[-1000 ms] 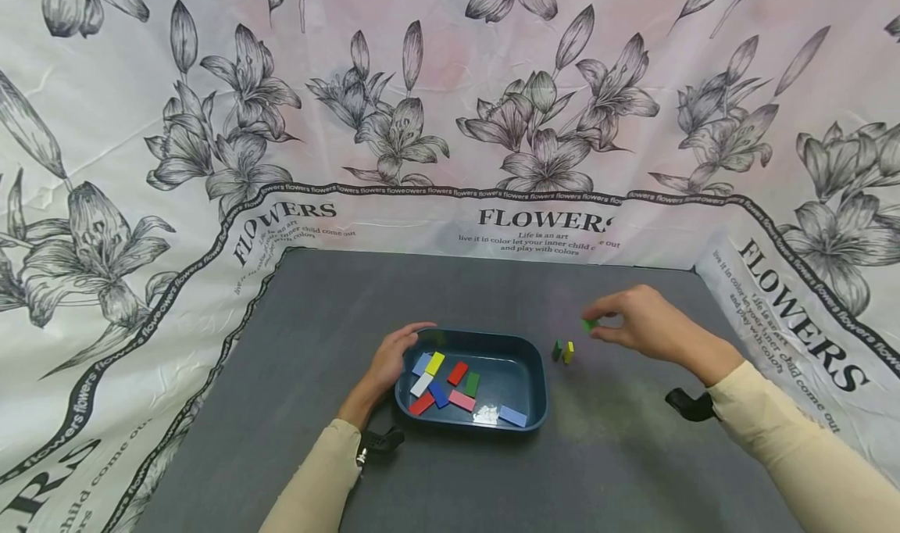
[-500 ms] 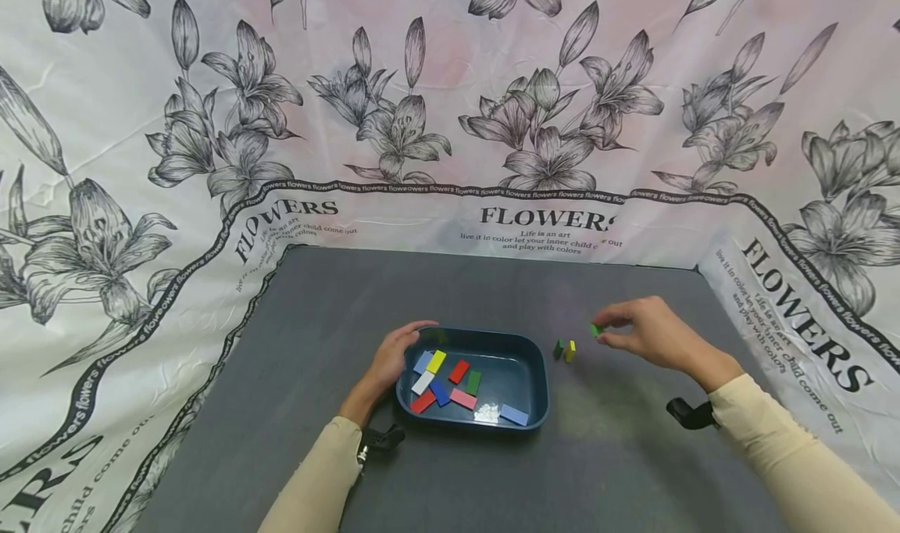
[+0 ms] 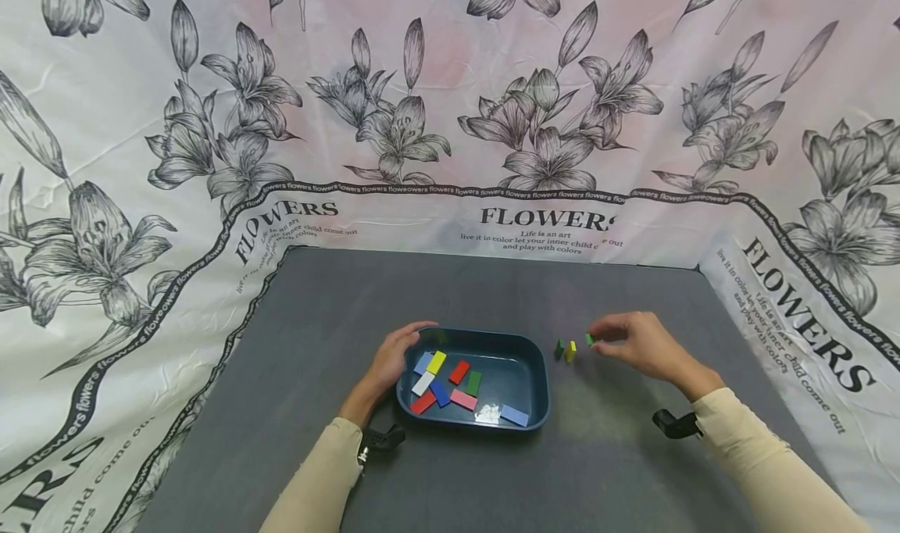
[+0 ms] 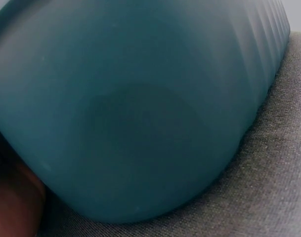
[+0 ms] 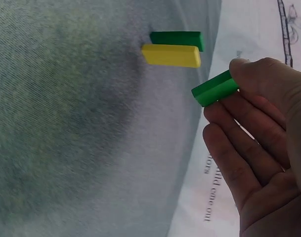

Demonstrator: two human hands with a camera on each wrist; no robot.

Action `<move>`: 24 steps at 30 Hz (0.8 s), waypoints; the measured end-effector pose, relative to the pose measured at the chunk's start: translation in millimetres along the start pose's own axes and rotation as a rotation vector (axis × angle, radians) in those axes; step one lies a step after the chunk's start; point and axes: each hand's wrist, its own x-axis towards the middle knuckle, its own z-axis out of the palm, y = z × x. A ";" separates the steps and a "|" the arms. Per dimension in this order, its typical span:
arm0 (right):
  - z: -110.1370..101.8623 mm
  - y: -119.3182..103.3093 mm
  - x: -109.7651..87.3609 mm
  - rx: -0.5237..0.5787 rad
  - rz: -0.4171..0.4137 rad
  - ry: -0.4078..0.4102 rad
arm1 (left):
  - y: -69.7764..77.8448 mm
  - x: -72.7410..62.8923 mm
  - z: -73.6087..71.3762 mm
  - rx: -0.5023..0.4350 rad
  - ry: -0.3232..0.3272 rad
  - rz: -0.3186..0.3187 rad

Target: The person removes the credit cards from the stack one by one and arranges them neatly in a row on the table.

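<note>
My right hand (image 3: 641, 348) pinches a bright green block (image 5: 216, 89) between thumb and fingers, slightly above the table and right of two standing blocks. Those two, a yellow block (image 3: 571, 352) and a dark green block (image 3: 559, 349), stand on end close together beside the tray. My left hand (image 3: 387, 363) rests along the left end of the dark blue tray (image 3: 516, 361), its fingers reaching past the far left corner. The left wrist view is filled mostly by the tray's outer wall (image 4: 140, 108), with part of a finger (image 4: 14, 207) at lower left.
Inside the tray lie several loose blocks, including a yellow block (image 3: 436, 362), a white block (image 3: 423, 384), a pink block (image 3: 463, 398) and a light blue block (image 3: 514, 416). A grey cloth (image 3: 450, 478) covers the table. Flower-printed sheeting (image 3: 394, 228) borders it.
My right hand first drew back slightly to the right, then came lower and nearer the standing blocks with the green block in its grip. The left hand and tray stay put.
</note>
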 end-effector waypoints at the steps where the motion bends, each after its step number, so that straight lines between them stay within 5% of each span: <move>1: 1.7 0.9 -0.2 0.007 0.006 -0.003 | -0.1 -0.3 0.3 0.002 -0.001 -0.002; 24: 26.0 19.0 0.1 0.153 0.102 -0.031 | 0.8 -1.5 -0.3 0.016 -0.002 0.023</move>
